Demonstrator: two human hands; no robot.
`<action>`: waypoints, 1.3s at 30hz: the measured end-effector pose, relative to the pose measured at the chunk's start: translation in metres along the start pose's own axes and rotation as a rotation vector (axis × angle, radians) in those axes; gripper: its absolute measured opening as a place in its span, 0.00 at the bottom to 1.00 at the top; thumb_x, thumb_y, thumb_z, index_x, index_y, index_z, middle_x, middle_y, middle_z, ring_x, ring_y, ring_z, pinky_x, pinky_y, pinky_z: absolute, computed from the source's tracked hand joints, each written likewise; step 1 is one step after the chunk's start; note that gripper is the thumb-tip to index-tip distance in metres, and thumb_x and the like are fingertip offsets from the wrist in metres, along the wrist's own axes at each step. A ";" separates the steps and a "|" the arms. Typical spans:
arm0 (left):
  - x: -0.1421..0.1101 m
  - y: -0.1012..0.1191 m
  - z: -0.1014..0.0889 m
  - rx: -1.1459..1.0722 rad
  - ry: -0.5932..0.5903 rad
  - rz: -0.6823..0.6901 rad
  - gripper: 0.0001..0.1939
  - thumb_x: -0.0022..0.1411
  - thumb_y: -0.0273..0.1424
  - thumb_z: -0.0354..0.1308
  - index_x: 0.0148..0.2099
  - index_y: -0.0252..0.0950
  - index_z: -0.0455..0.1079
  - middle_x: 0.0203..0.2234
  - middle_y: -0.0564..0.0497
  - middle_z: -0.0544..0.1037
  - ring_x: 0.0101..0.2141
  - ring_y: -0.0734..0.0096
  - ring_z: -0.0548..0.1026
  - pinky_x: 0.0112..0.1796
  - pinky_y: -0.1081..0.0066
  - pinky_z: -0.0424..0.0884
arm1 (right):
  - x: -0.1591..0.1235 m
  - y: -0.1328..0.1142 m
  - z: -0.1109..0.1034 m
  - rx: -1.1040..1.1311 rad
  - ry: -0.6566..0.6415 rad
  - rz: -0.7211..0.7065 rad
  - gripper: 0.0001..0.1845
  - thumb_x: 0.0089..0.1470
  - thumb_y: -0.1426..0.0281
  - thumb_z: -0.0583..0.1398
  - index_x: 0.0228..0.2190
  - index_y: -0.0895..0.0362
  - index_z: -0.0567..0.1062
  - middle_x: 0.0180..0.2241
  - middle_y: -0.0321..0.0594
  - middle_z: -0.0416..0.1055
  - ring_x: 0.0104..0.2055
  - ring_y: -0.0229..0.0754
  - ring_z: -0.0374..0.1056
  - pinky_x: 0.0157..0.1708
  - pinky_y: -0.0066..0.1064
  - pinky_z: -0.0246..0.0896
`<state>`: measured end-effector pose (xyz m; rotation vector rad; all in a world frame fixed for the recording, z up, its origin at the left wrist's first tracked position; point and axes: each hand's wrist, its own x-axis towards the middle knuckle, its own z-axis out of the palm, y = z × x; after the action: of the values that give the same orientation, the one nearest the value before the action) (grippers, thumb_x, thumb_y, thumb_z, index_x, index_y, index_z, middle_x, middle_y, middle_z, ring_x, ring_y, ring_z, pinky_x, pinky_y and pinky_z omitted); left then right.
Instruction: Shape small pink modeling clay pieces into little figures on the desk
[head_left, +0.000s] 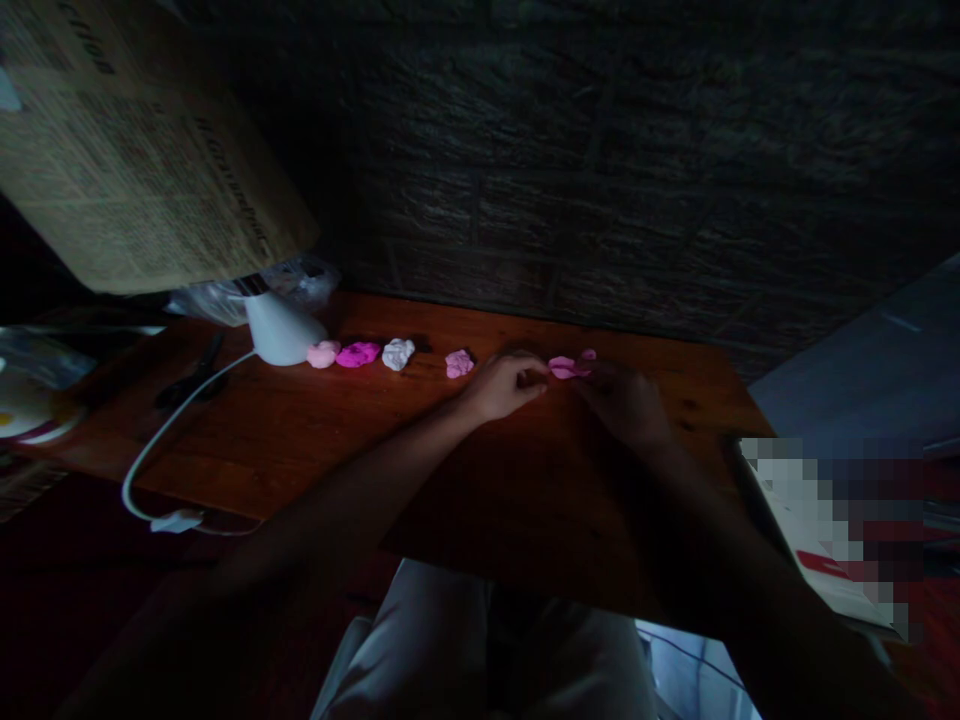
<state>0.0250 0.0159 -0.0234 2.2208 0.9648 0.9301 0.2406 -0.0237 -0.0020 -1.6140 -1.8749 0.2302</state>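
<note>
My left hand point(504, 383) rests on the wooden table point(360, 440) with its fingers curled and pinched on a small pink lump point(564, 367). My right hand point(624, 402) lies in shadow just right of it, fingers closed at the same pink lump. A row of small lumps lies to the left along the back of the table: pale pink point(323, 353), magenta point(358, 354), white point(397, 353) and light pink point(459, 363).
A white lamp base point(279, 328) with a white cable point(161, 440) stands at the back left, under a newspaper-print shade point(142, 150). Dark scissors point(191, 378) lie near it. A dark brick wall point(600, 180) backs the table. Papers point(810, 540) lie at the right edge.
</note>
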 end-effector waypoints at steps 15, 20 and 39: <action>-0.003 0.008 -0.035 0.322 0.161 0.036 0.09 0.67 0.30 0.61 0.48 0.35 0.77 0.43 0.46 0.81 0.45 0.63 0.78 0.49 0.63 0.73 | -0.003 0.000 -0.023 -0.164 -0.145 0.144 0.19 0.63 0.61 0.59 0.24 0.54 0.82 0.26 0.45 0.81 0.32 0.52 0.79 0.30 0.32 0.60; 0.005 0.027 -0.001 0.241 0.088 0.037 0.12 0.67 0.32 0.61 0.52 0.38 0.77 0.32 0.50 0.78 0.34 0.68 0.75 0.37 0.70 0.69 | 0.000 0.009 -0.024 -0.172 -0.098 0.236 0.16 0.63 0.62 0.60 0.31 0.55 0.86 0.35 0.49 0.84 0.40 0.56 0.81 0.36 0.34 0.67; 0.033 -0.003 0.000 0.035 -0.006 -0.023 0.05 0.62 0.29 0.61 0.36 0.33 0.77 0.21 0.59 0.64 0.25 0.77 0.62 0.30 0.74 0.58 | 0.020 0.024 0.003 0.157 -0.025 0.078 0.13 0.57 0.64 0.65 0.44 0.49 0.81 0.43 0.38 0.84 0.45 0.50 0.81 0.47 0.39 0.73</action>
<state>0.0400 0.0431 -0.0130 2.2354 1.0086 0.9019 0.2576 0.0013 -0.0097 -1.5840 -1.7672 0.4220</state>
